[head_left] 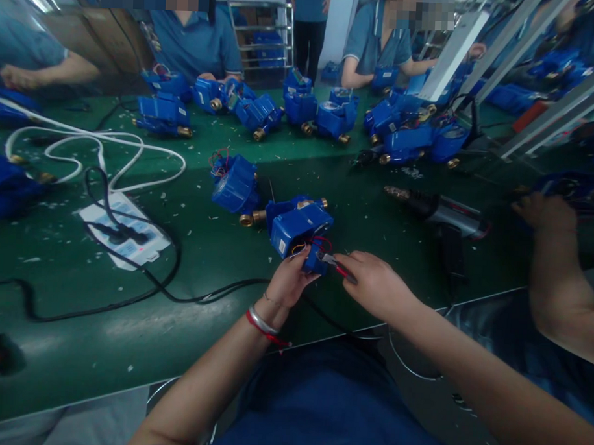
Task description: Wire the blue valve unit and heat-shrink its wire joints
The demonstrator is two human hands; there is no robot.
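Observation:
A blue plastic meter unit (297, 230) with brass fittings lies on the green table near its front edge, red and black wires hanging from its near end. My left hand (289, 279) is closed on that near end, holding a small blue part against it. My right hand (373, 285) is closed in a pinch on a small red-handled tool whose tip meets the wires. A second blue unit (236, 186) with loose wires lies just behind and to the left.
A heat gun (441, 214) lies to the right. Black cables (130, 268) and a white power strip (124, 233) sit to the left, with white cable loops behind. Several blue units line the far side, where other people work. Another person's arm (556, 270) is at the right.

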